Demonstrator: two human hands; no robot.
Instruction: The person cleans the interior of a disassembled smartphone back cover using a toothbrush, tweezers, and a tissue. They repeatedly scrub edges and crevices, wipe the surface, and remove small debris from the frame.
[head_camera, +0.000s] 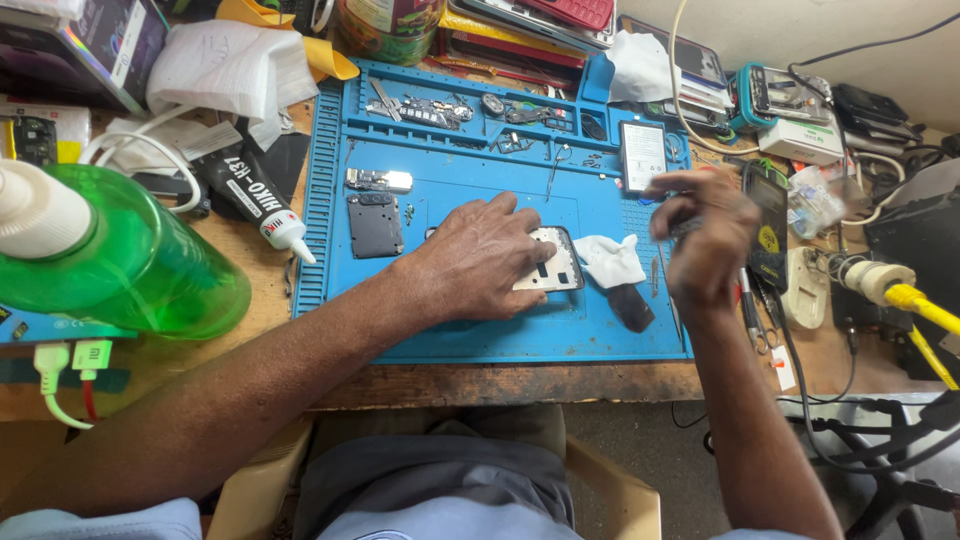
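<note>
My left hand lies flat on an opened phone body in the middle of the blue work mat, pressing it down. My right hand hovers blurred over the mat's right edge with fingers curled around a thin dark tool that I can barely make out. A crumpled white wipe lies between the hands, with a small black piece just below it. A dark back plate and a small metal part rest left of my left hand.
A green liquid bottle lies at the left, beside a black glue tube. Small parts and screws fill the mat's top trays. A white battery, tweezers, cables and a yellow plug crowd the right.
</note>
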